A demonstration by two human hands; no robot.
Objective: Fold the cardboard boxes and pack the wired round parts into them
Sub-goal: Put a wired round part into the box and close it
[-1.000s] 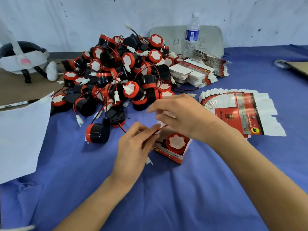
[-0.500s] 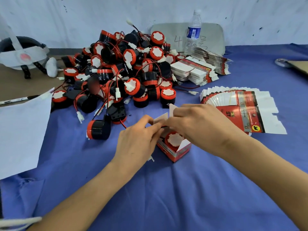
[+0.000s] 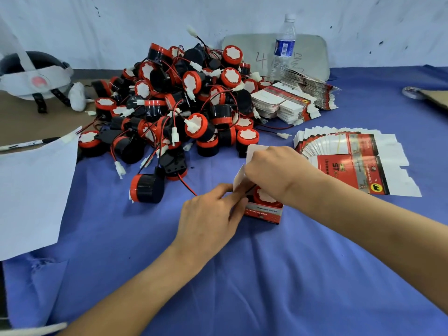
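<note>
Box [image 3: 264, 211]: stands upright on the cloth, front centre, just ahead of the pile; top open, white flaps raised at the back and the left side.
Part [image 3: 266, 198]: sits inside the box, red rim and white face up.
Left hand [image 3: 208, 215]: at the box's left edge, thumb and forefinger closed narrowly on the side flap.
Right hand [image 3: 275, 174]: over the open top, fingers curled down toward the side flap; whether they pinch it cannot be told.
Loose part [image 3: 146, 188]: on its side, left of the box, apart from it.
Pile [image 3: 179, 103]: black-and-red wired parts heaped behind the box.
Flat boxes [image 3: 351, 161]: fanned out to the right; more stacked behind, near a bottle [image 3: 284, 47].
Cloth [image 3: 266, 287]: blue, covers the table.
Paper [image 3: 31, 190]: white sheet at the left edge.
</note>
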